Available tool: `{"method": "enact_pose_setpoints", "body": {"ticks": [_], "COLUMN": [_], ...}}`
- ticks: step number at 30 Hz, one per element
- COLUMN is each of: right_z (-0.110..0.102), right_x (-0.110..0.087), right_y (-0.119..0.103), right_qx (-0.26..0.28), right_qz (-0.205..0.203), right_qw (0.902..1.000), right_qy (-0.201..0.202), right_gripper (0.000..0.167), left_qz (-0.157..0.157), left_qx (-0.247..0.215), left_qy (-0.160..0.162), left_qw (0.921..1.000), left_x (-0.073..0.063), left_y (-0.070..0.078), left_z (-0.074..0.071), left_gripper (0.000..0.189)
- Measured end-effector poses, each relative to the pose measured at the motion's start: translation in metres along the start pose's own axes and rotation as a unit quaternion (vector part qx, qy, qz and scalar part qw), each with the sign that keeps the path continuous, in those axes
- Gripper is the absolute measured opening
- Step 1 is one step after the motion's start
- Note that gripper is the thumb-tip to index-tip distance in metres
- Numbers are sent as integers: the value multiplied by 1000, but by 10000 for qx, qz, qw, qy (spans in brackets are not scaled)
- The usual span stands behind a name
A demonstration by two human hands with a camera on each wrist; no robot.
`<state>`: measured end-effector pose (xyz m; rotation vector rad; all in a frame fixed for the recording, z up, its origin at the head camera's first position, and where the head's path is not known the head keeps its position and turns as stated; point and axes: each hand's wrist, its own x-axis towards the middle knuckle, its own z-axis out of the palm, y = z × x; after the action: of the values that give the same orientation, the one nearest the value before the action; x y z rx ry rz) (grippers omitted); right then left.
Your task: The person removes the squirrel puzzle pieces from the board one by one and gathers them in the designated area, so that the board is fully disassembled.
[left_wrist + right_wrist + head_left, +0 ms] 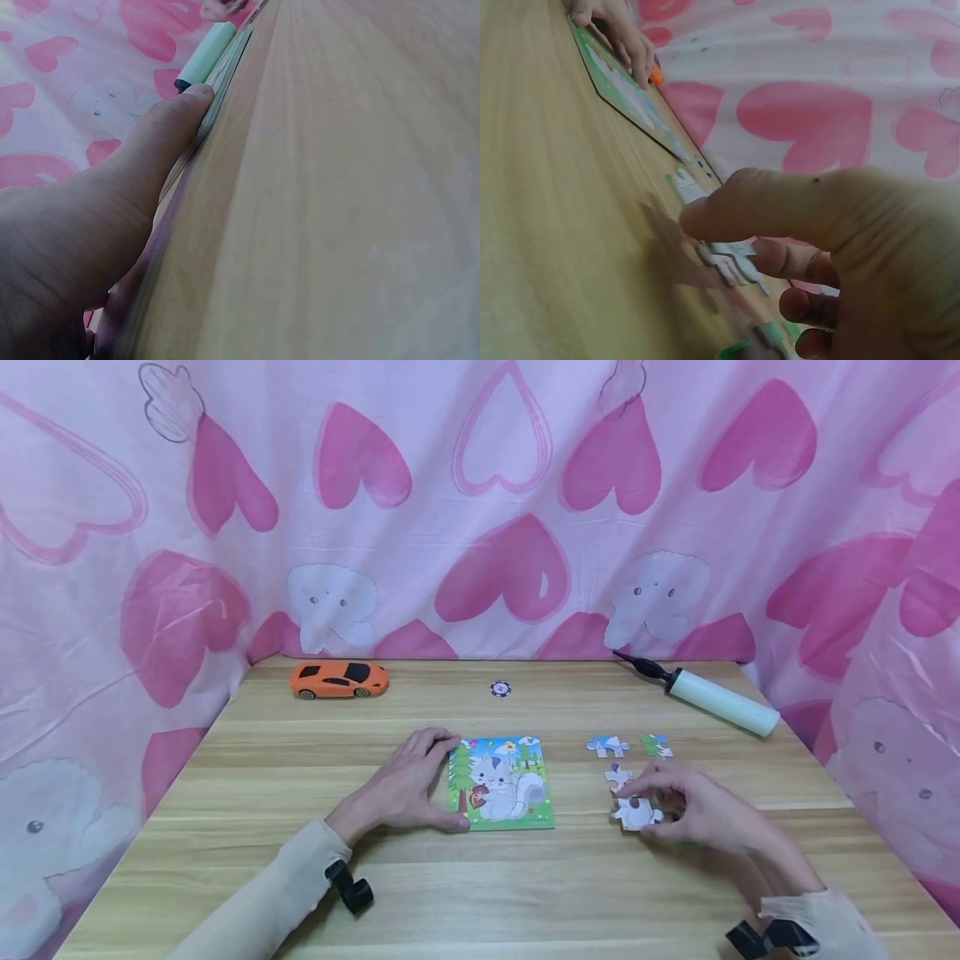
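Note:
A square puzzle board [510,785] with a squirrel picture lies flat on the table. My left hand [405,781] holds it by the left side, thumb at the near corner and fingers at the far corner. My right hand [697,806] is at the loose pieces on the right, pinching a white puzzle piece [636,814] between thumb and index finger. In the right wrist view, the thumb hides part of the pieces. Just beyond lie a small puzzle piece [617,777], a blue-and-white piece [607,745] and a green-and-blue piece [657,744].
An orange toy car [340,680] stands at the back left of the wooden table [465,893]. A round chip [500,688] lies at the back middle. A hand pump [720,700] with a black nozzle lies at the back right. A pink heart-patterned curtain [420,543] hangs behind.

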<state>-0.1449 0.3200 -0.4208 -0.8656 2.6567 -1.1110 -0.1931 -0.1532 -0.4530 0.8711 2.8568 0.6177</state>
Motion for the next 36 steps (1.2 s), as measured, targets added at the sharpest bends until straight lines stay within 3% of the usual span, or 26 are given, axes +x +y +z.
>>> {"method": "enact_pose_setpoints", "body": {"ticks": [5, 14, 32, 36], "right_z": [5, 7, 7, 5], "right_x": [-3, -4, -5, -4], "right_y": [4, 5, 2, 0], "right_qx": [26, -78, -110, -23], "right_qz": [-168, -193, 99, 324], "right_qw": [9996, 9995, 9995, 9988], "right_qy": [-229, -234, -266, -357], "right_gripper": [48, 48, 49, 49], "left_qz": [2, -45, 45, 50], "left_qx": [6, 8, 14, 15], "left_qy": [-12, -12, 25, 29], "left_qw": [10000, 10000, 10000, 10000], "left_x": [0, 1, 1, 1], "left_y": [0, -1, -3, -3], "left_z": [0, 1, 1, 1], "left_gripper": [138, 139, 138, 138]}}
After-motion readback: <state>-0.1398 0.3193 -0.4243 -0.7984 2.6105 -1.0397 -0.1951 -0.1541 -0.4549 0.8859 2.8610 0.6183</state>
